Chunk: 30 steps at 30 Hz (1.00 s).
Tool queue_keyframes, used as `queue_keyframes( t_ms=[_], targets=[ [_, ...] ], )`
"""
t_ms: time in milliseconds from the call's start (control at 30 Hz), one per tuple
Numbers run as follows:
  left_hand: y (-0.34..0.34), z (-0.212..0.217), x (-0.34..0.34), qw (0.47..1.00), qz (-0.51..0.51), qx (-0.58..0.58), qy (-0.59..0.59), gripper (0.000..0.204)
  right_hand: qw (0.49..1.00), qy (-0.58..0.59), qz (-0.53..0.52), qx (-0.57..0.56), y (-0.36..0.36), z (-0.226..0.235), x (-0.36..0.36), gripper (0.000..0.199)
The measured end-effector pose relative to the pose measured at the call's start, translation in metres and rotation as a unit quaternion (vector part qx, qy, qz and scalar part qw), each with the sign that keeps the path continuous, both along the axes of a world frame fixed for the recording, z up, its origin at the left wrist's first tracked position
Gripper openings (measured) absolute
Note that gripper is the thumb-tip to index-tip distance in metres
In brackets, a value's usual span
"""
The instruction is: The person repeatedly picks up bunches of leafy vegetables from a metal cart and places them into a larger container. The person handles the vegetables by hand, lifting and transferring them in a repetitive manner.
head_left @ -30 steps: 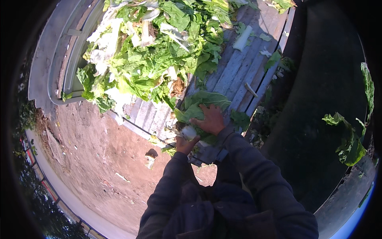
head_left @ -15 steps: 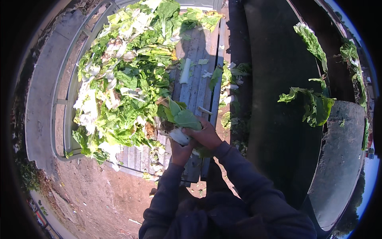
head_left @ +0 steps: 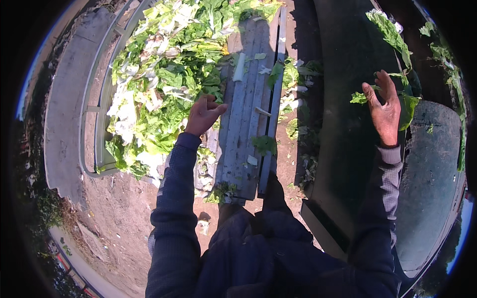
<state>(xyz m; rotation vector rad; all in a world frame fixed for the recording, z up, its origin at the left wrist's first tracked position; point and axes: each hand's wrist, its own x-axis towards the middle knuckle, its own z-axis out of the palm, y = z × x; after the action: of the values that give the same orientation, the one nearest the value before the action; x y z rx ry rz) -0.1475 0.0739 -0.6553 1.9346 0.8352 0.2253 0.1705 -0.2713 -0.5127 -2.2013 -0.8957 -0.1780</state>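
My left hand (head_left: 201, 118) is over the near right edge of a heap of green and white leaves (head_left: 169, 77). Its fingers curl loosely with the thumb apart, and nothing shows in it. Far to the right, my right hand (head_left: 385, 110) is raised with fingers and thumb spread, and it appears to be empty. Beside and partly behind that hand hangs a green leaf (head_left: 408, 110) on the edge of a dark green surface (head_left: 343, 124); whether they touch I cannot tell.
A ridged metal platform (head_left: 246, 124) runs ahead of me, with leaf scraps and a white stalk (head_left: 239, 67) on it. A metal rail (head_left: 89, 108) borders the heap at left. More leaves (head_left: 390, 35) hang along the right edge. Bare soil (head_left: 119, 213) lies at lower left.
Both hands held a leafy white-stemmed vegetable together over the platform; it is out of them now. They have parted, the left moving up and left, the right swinging far right and up.
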Motion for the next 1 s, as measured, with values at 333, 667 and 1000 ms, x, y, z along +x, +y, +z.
queue_keyframes(
  t_ms=[333,667,1000],
  targets=[
    [-0.109,-0.217,-0.332,0.939,-0.023,0.09,0.332,0.104,0.866,0.024,0.252,-0.431,0.102,-0.318,-0.268,0.1],
    [-0.196,-0.249,-0.342,0.948,0.031,0.026,0.315,0.043,0.861,0.091,0.284,-0.413,0.065,-0.395,-0.344,0.043],
    [-0.16,-0.244,-0.381,0.96,0.156,0.029,0.232,0.026,0.839,0.205,0.419,-0.282,0.169,-0.383,-0.411,0.052]
  ],
)
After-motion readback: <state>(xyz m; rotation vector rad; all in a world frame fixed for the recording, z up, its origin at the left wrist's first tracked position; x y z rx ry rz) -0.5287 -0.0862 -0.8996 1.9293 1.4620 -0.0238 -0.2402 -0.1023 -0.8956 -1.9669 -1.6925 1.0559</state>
